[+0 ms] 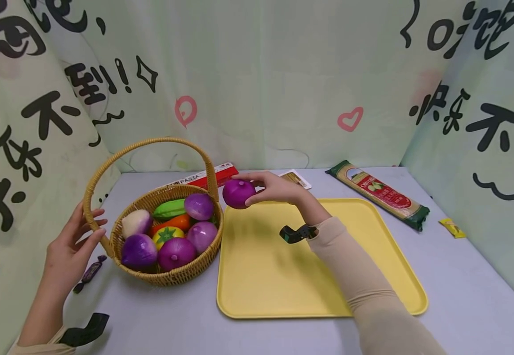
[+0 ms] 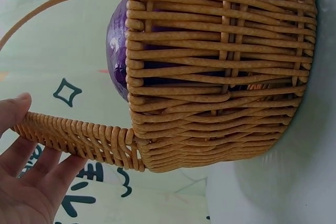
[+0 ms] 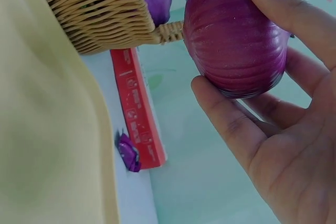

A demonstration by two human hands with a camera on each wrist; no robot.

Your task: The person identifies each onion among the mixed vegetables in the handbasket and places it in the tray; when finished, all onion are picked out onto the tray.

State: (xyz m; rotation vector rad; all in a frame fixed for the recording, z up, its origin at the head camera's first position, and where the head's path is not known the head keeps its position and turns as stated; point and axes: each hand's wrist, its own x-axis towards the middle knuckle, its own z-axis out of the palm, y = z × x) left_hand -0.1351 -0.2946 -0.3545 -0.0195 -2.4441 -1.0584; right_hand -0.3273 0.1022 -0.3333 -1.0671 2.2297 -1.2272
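A purple onion (image 1: 237, 194) is held between the thumb and fingers of my right hand (image 1: 276, 188), above the tray's far left corner and just right of the basket. The right wrist view shows the onion's ribbed skin (image 3: 233, 35) with fingertips on either side. My left hand (image 1: 68, 249) grips the handle of the wicker basket (image 1: 168, 279) low on its left side, thumb on one face and fingers on the other. Inside lie several purple onions (image 1: 177, 254), a white-and-purple turnip (image 1: 136, 223), a green ridged vegetable (image 1: 169, 209), an orange carrot-like piece and a yellow-green pepper (image 1: 167, 236).
A yellow tray (image 1: 283, 281) lies right of the basket. Behind stand a red pasta box (image 1: 224, 172) and a white-edged packet (image 1: 298, 178). A green-ended noodle packet (image 1: 381, 191) and yellow sachet (image 1: 452, 228) lie right; a dark wrapped candy (image 1: 90, 272) lies left.
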